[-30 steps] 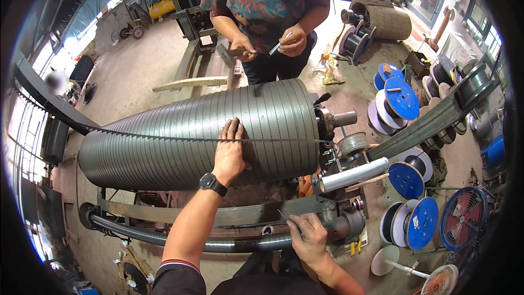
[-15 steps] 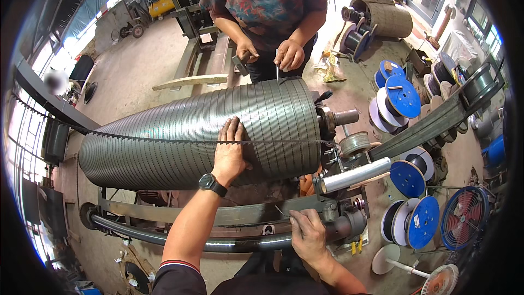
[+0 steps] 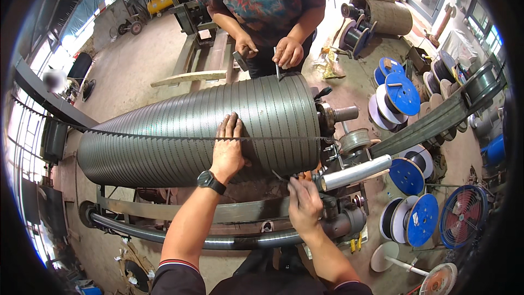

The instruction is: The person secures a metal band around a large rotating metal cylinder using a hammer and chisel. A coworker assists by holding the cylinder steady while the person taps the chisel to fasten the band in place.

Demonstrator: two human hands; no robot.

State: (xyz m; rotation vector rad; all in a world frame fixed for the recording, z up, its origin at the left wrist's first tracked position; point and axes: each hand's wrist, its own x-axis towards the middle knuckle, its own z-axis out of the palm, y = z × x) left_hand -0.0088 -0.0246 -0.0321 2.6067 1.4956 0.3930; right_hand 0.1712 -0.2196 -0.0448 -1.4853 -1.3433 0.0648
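A large grey metal roller (image 3: 164, 155) with fine grooves wound round it lies across the middle. My left hand (image 3: 228, 145), a watch (image 3: 206, 179) on its wrist, rests flat on the roller with fingers stretched out. A thin toothed metal strip (image 3: 142, 135) runs lengthwise over the roller, passing across the back of that hand. Low at the roller's near right side, my right hand (image 3: 305, 205) is closed on a thin metal tool (image 3: 280, 177), its tip close to the roller's underside. Whether the tip touches is unclear.
Across the roller, a co-worker holds a hammer (image 3: 240, 60) and a chisel-like rod (image 3: 277, 66) against its far edge. A curved bar (image 3: 191, 240) and a shiny tube (image 3: 356, 172) lie nearer me. Blue-sided spools (image 3: 403, 95) and a fan (image 3: 464, 216) stand right.
My right hand has moved up and away from me, bringing the thin tool to the roller's lower side. My left hand stays flat on the roller.
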